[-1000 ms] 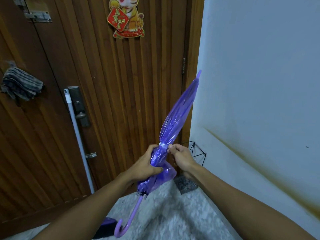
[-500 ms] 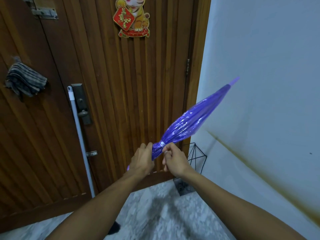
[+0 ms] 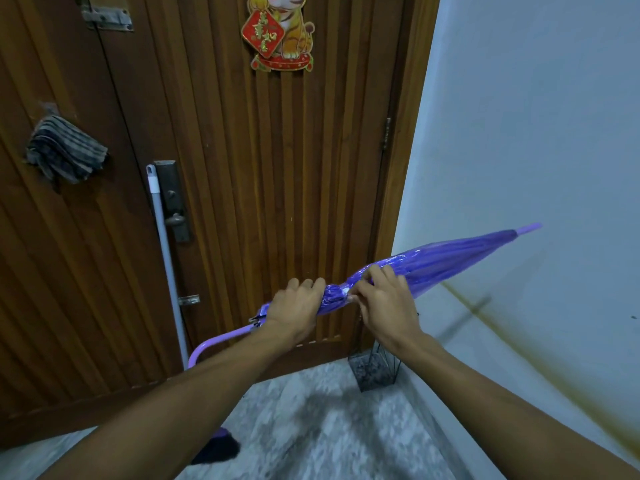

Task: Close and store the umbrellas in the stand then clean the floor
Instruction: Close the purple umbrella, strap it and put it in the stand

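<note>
Purple umbrella [image 3: 446,261] furled, near-horizontal; wire stand [image 3: 375,370] in floor corner.

Tiger decoration [image 3: 278,34] and striped cloth [image 3: 65,152] on wooden door [image 3: 242,168]

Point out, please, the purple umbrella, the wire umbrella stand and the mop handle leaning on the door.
purple umbrella [image 3: 450,261], head view, folded canopy.
wire umbrella stand [image 3: 375,374], head view, dark base.
mop handle [image 3: 166,258], head view, mid shaft.

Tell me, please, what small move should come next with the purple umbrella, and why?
Probably finish fastening the strap: the right hand pinches at the white band on the furled purple umbrella while the left hand grips the canopy. The umbrella lies nearly level, and the wire stand waits below in the corner.
</note>
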